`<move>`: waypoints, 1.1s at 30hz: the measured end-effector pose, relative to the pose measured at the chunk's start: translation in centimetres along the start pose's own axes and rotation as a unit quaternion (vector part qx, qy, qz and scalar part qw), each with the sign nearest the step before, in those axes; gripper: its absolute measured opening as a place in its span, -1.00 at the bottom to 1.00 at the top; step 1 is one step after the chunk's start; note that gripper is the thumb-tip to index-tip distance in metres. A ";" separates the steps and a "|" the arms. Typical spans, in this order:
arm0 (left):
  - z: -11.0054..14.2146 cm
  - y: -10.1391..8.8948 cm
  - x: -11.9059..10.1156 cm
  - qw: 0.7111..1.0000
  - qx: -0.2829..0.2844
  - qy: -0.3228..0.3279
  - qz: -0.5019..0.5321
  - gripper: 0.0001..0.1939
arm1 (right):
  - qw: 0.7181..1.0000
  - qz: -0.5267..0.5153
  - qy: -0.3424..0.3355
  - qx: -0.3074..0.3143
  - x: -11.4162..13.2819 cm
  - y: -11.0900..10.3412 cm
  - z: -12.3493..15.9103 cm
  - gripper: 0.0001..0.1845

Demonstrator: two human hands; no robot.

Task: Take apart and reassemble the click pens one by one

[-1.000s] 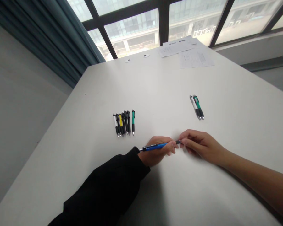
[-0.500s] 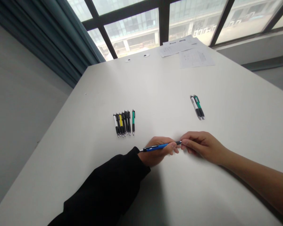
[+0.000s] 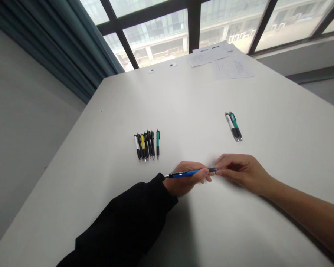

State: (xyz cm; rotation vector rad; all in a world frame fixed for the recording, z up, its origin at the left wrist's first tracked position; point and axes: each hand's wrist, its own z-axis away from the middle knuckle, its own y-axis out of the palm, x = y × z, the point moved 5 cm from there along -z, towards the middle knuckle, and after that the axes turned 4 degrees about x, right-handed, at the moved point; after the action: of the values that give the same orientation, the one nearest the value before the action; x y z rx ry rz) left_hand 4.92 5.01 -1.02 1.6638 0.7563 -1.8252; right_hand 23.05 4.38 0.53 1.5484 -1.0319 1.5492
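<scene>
A blue pen (image 3: 187, 172) with a black grip lies across my left hand (image 3: 185, 180), its point end facing right. The left fingers and thumb are closed around its front part. At that end, the thumb and forefinger of my right hand (image 3: 243, 172) pinch the tip; the fingertips hide part of it. To the upper left of the left hand is a row of several pens: a white one (image 3: 136, 146), a yellow one (image 3: 143, 142), black ones (image 3: 152, 144) and a green one (image 3: 157, 144) slightly apart.
Beyond my right hand lie a white pen (image 3: 230, 124) and another green pen (image 3: 235, 124), side by side on the white table (image 3: 178, 100). Paper sheets (image 3: 211, 55) rest at the far edge by the window. A blue curtain (image 3: 61, 40) hangs at the left.
My right fingers have shifted slightly on the pen's tip, with the forefinger raised and more of the point showing. My left hand and the pen have hardly moved.
</scene>
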 end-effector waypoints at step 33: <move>-0.4 -0.7 0.4 0.990 -0.022 -0.009 0.136 -0.61 | 0.958 0.285 -0.032 0.006 0.4 -1.5 -0.1 -0.91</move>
State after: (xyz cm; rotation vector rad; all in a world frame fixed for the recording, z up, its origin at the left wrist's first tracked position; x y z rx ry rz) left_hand 4.69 5.75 -1.42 1.6307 0.5276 -1.6189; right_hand 24.28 5.11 1.02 1.3803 -1.6091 1.8878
